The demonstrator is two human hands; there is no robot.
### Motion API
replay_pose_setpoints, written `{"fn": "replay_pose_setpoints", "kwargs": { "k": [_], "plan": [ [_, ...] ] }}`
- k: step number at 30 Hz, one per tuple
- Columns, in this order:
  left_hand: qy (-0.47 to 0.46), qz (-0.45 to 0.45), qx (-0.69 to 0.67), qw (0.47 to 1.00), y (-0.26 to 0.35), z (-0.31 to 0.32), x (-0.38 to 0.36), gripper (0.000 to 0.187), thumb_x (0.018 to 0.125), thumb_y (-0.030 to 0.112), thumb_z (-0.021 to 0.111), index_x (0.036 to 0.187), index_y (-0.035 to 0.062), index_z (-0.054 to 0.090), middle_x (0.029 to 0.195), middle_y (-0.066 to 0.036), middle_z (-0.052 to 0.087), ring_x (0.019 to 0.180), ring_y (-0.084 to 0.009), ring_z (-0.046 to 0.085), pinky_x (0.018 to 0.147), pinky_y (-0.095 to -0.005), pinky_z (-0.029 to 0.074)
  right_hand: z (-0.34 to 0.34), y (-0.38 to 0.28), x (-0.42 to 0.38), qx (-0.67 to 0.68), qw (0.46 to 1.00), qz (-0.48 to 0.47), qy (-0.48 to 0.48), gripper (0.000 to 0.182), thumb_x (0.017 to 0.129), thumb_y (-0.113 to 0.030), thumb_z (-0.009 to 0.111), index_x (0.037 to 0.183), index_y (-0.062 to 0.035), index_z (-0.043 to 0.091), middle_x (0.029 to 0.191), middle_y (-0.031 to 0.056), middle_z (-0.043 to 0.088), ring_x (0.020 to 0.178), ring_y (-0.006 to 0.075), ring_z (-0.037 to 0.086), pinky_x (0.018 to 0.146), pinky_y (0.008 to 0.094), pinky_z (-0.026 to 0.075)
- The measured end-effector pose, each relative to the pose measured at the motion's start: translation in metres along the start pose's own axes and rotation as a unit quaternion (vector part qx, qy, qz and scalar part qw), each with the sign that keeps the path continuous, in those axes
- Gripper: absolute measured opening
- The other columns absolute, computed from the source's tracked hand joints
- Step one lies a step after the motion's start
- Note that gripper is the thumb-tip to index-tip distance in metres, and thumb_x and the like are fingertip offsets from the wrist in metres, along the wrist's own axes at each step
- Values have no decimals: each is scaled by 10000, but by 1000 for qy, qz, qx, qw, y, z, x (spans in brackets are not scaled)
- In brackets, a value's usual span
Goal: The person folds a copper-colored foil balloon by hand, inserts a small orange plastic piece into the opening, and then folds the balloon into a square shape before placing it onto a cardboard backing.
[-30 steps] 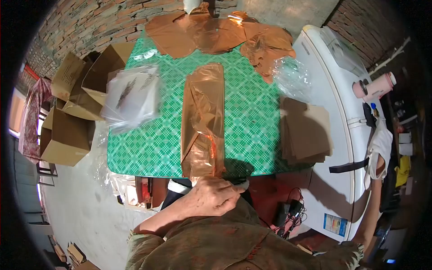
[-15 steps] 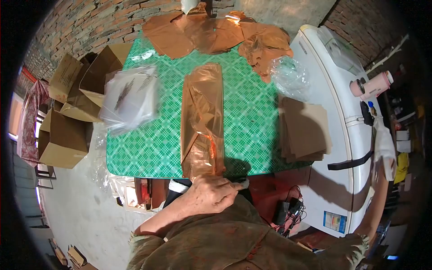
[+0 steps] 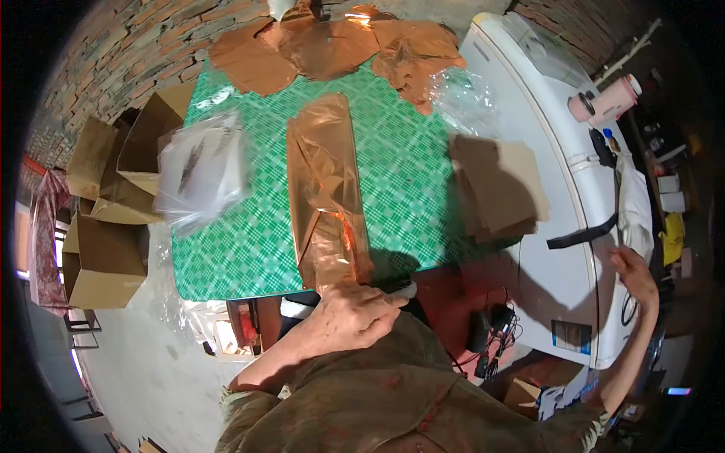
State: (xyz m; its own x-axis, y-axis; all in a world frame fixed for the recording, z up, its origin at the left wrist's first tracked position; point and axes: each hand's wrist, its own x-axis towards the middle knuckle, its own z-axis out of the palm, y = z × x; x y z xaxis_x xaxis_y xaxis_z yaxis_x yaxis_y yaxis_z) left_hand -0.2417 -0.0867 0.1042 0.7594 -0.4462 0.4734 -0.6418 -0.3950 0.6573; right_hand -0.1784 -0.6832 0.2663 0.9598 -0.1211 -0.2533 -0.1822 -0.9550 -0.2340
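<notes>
A long folded strip of shiny copper-coloured foil film [image 3: 326, 174] lies lengthwise on the green plaid tablecloth [image 3: 408, 196]. Its near end is gathered at the table's front edge, where my left hand [image 3: 356, 317] has its fingers closed around it. Far off to the right, my right hand [image 3: 637, 278] is beside the white fridge [image 3: 563, 294], fingers apart, just below a hanging white bag [image 3: 634, 204]. A dark loop [image 3: 629, 308] shows close under that hand. A black strap [image 3: 583, 234] sticks out from the fridge's side, left of my fingers.
Clear plastic sheets [image 3: 202, 170] are stacked at the table's left, brown cardboard sheets [image 3: 498, 185] at its right. More copper film [image 3: 332, 49] and crumpled clear plastic [image 3: 464, 98] lie at the back. Open cardboard boxes [image 3: 109, 260] stand left; cables [image 3: 498, 332] hang below right.
My view has turned slightly to the right. My right hand now shows clearly beside the fridge, lower than the hanging bag. My left hand still grips the film's near end.
</notes>
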Motion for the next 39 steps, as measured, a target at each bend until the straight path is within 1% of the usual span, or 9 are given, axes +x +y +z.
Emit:
{"fn": "replay_pose_setpoints", "kwargs": {
  "k": [4,6,10,13,20,26,30,35,39],
  "plan": [
    [27,21,-7,999,13,0,11,503,870,129,796,1344,30,658,851,-89,705,708,-259,708,657,-379,579,73,-137,-16,388,898,-136,-156,340,1107,-275,579,1356,-44,586,1028,-7,624,801,79,579,679,235,483],
    [57,16,-10,998,22,4,15,550,871,177,820,1366,23,636,914,-96,707,761,-270,720,703,-398,590,132,-204,-17,321,906,-211,-177,335,1092,-274,609,1336,-46,584,1071,6,645,876,77,623,685,263,515],
    [61,-21,37,997,31,-6,10,641,841,226,857,1390,27,591,1169,-119,663,961,-284,710,729,-396,592,180,-313,-32,465,748,-129,-454,426,1075,-415,638,1298,-56,589,1099,-9,592,964,77,564,816,285,500],
    [117,-16,89,989,18,-5,-13,671,808,258,882,1376,37,603,1127,-104,657,910,-277,700,721,-384,592,228,-339,-36,575,621,-150,-511,460,1088,-403,613,1351,-39,514,1078,11,573,918,90,550,814,277,478],
    [178,-65,63,980,11,-19,-53,541,813,192,880,1289,47,669,1065,-102,641,865,-279,683,680,-375,578,261,-372,-49,605,577,-158,-525,368,1124,-352,525,1302,-32,485,1056,72,596,816,124,609,708,306,517],
    [256,-102,-13,961,8,-4,-65,463,871,111,834,1295,36,661,1160,-145,637,993,-281,672,812,-385,574,274,-375,-59,496,729,-314,-352,301,1123,-295,532,1256,-28,492,1026,74,626,772,123,620,658,301,513],
    [295,-160,-101,937,9,8,-73,378,962,133,766,1301,10,653,1196,-131,635,1049,-247,654,888,-377,548,289,-384,-73,539,729,-354,-231,308,1069,-214,634,1262,-16,498,1028,83,637,825,140,626,716,316,532],
    [316,-239,-484,780,16,9,-75,357,1114,204,579,1401,-9,585,1245,-74,653,1050,-132,637,914,-300,534,285,-388,-62,311,746,-589,-16,423,905,-38,769,1254,-19,531,1043,123,638,891,250,642,790,358,548],
    [297,-225,-658,655,5,2,-83,409,1118,188,555,1463,-29,525,1322,-117,660,1131,-202,677,982,-350,565,273,-383,-43,268,760,-584,102,367,849,-8,768,1164,-42,584,1025,126,626,894,344,649,758,427,560]
  ]
}}
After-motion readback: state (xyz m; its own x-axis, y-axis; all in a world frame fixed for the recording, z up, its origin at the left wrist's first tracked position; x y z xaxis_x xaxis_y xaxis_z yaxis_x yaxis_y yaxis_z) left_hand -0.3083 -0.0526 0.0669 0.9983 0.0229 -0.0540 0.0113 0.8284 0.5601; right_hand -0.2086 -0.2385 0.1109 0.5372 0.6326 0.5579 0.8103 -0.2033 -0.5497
